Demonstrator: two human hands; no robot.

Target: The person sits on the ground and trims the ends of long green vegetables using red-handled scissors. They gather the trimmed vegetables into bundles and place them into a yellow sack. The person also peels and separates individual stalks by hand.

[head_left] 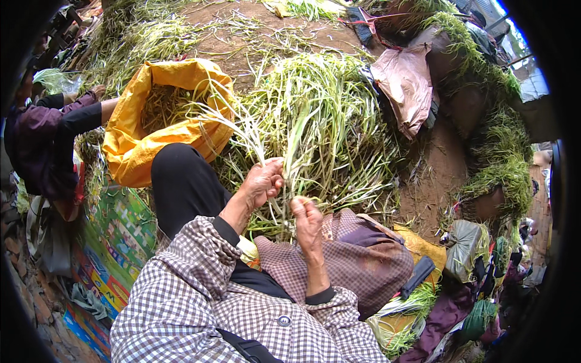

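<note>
In front of my chest, my left hand (263, 181) grips a small bunch of pale stalks (243, 131), which look like scallions or garlic chives. Their ends fan out toward the orange sack. A broader green stalk (297, 131) stands between my hands, and my left fingertips touch its side. Slightly lower, my right hand (307, 222) is curled with its fingers pinched at the lower part of that stalk; it is a little blurred. Just beyond both hands lies a large heap of the same long greens (331, 104). Loose stems and roots hang below my fingers.
An open orange woven sack (122, 154) holding dry trimmings stands left of the heap, beside my knee. Another person's arm (86, 119) reaches to its edge. A pink plastic bag (404, 86) lies at the heap's right. A dark case (417, 277) lies by checked cloth (367, 267).
</note>
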